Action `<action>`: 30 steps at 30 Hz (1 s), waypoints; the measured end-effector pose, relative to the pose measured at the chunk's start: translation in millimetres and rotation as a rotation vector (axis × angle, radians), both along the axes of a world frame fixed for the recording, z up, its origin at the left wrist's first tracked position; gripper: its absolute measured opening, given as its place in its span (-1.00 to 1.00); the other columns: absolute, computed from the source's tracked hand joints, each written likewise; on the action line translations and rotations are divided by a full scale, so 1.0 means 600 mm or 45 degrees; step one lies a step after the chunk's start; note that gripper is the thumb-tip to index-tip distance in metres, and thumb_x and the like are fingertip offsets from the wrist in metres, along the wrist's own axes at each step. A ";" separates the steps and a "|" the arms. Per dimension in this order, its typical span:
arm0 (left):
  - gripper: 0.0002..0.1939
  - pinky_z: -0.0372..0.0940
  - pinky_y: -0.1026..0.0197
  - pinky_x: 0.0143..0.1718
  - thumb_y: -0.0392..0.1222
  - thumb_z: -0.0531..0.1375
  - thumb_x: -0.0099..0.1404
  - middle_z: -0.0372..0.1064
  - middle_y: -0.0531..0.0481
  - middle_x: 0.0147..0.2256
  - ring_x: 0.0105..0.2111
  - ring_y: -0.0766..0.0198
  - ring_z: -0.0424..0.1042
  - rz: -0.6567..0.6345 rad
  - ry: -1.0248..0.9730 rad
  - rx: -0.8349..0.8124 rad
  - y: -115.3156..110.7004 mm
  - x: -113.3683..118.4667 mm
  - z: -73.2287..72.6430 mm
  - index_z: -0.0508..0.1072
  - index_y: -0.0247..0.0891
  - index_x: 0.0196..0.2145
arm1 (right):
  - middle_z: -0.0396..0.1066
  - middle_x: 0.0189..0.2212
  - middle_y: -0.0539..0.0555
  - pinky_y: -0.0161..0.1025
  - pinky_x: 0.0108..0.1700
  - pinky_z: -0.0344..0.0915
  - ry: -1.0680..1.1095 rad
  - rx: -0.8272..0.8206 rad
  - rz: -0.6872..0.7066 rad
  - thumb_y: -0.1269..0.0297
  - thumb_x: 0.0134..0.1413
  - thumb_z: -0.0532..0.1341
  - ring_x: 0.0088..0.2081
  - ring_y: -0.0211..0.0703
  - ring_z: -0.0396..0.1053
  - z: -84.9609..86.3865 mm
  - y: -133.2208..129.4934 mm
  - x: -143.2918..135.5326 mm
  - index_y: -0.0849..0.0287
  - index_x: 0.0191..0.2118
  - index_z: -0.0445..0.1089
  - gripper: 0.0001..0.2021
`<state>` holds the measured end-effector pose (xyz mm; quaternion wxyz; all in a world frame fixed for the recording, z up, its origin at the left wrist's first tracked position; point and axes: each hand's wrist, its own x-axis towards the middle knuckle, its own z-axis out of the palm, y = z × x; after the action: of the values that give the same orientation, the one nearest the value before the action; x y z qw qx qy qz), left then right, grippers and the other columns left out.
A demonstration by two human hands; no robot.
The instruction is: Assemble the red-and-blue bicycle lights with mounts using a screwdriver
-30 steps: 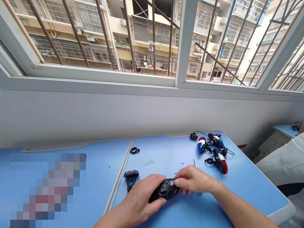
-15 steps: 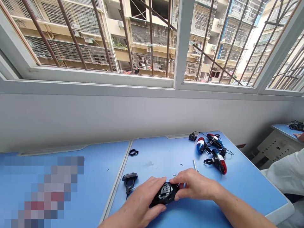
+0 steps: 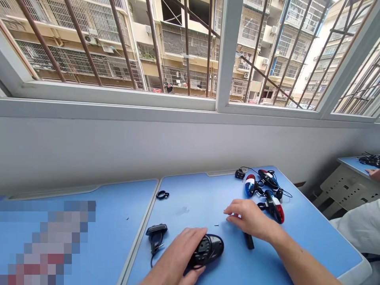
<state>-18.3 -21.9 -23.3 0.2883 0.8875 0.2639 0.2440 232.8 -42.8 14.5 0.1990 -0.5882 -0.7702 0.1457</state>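
My left hand (image 3: 185,253) is wrapped round a black oval housing (image 3: 212,250), which rests on the blue table with its slotted side up. Part of the housing is hidden by my fingers. To the right, my right hand (image 3: 246,217) is low over the tabletop, thumb and index finger pinched together at a tiny dark screw. A second small screw (image 3: 216,225) lies between the two hands. Under my right hand sticks out the black handle of a screwdriver (image 3: 249,241); its shaft is covered.
Bike lights with red, white and blue covers (image 3: 274,206) lie at the right with a small wired black box (image 3: 240,173). A black clamp ring (image 3: 162,194) and a black bracket-like part (image 3: 156,237) are on the left. Another person's sleeve (image 3: 358,223) shows at far right.
My right hand has let go of the housing and moved right and up to the screw beside the screwdriver. The left hand keeps its hold, and more of the housing shows.
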 end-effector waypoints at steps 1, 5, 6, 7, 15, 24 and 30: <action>-0.42 0.25 0.08 0.02 -0.40 0.10 0.14 0.35 -0.02 0.02 -0.04 0.04 0.33 -0.001 -0.001 0.013 0.002 0.000 -0.003 0.21 -0.04 0.11 | 0.48 -0.31 0.08 -0.30 -0.31 0.28 -0.060 0.015 0.014 0.44 0.09 0.20 -0.33 -0.16 0.43 -0.004 0.002 -0.003 0.12 -0.19 0.51 -0.80; -0.38 0.25 0.05 0.04 -0.41 0.11 0.11 0.34 -0.02 0.05 -0.01 0.00 0.32 0.002 0.026 0.005 0.010 -0.002 -0.005 0.21 -0.04 0.12 | 0.48 -0.32 0.10 -0.32 -0.32 0.25 -0.210 0.066 0.140 0.41 0.12 0.18 -0.29 -0.14 0.42 -0.027 0.005 -0.022 0.10 -0.18 0.49 -0.80; -0.39 0.26 0.06 0.03 -0.42 0.11 0.10 0.35 -0.02 0.04 -0.03 0.00 0.33 0.001 0.027 -0.015 0.010 -0.002 -0.003 0.23 -0.05 0.11 | 0.48 -0.32 0.10 -0.32 -0.33 0.24 -0.228 0.078 0.159 0.40 0.12 0.18 -0.29 -0.14 0.41 -0.032 0.005 -0.026 0.10 -0.18 0.48 -0.82; -0.40 0.27 0.06 0.02 -0.42 0.11 0.09 0.36 -0.01 0.02 -0.04 0.00 0.35 0.010 0.021 -0.034 0.009 -0.002 -0.001 0.25 -0.05 0.10 | 0.47 -0.32 0.10 -0.32 -0.34 0.23 -0.241 0.089 0.170 0.40 0.12 0.18 -0.29 -0.14 0.40 -0.037 0.006 -0.029 0.10 -0.19 0.48 -0.83; -0.44 0.24 0.04 0.02 -0.36 0.12 0.11 0.36 0.00 0.01 -0.07 0.00 0.34 0.068 -0.012 -0.036 0.004 0.002 -0.008 0.26 -0.02 0.08 | 0.39 -0.38 0.10 -0.32 -0.38 0.16 -0.216 0.129 0.099 0.44 0.13 0.10 -0.34 -0.14 0.32 -0.062 0.011 -0.035 0.17 -0.36 0.37 -0.88; -0.41 0.25 0.06 -0.02 -0.39 0.11 0.14 0.32 -0.04 0.01 -0.07 0.05 0.31 -0.057 0.072 -0.034 0.016 -0.002 -0.005 0.17 -0.07 0.11 | 0.43 -0.43 -0.01 -0.43 -0.47 0.26 0.382 -0.151 0.025 0.53 0.12 -0.01 -0.44 -0.30 0.39 -0.019 -0.004 -0.024 0.17 -0.32 0.27 -0.83; -0.46 0.26 0.04 -0.05 -0.43 0.09 0.13 0.32 -0.05 -0.03 -0.09 0.07 0.30 -0.026 0.081 -0.048 0.008 0.002 0.010 0.19 -0.11 0.07 | 0.39 -0.46 -0.03 -0.40 -0.41 0.26 0.477 -0.167 0.119 0.49 0.07 0.11 -0.45 -0.31 0.34 0.004 -0.020 -0.032 0.17 -0.35 0.40 -0.85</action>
<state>-17.0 -16.8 -17.1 0.2989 0.8919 0.2685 0.2077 213.4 -54.6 16.8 0.2932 -0.5260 -0.7351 0.3114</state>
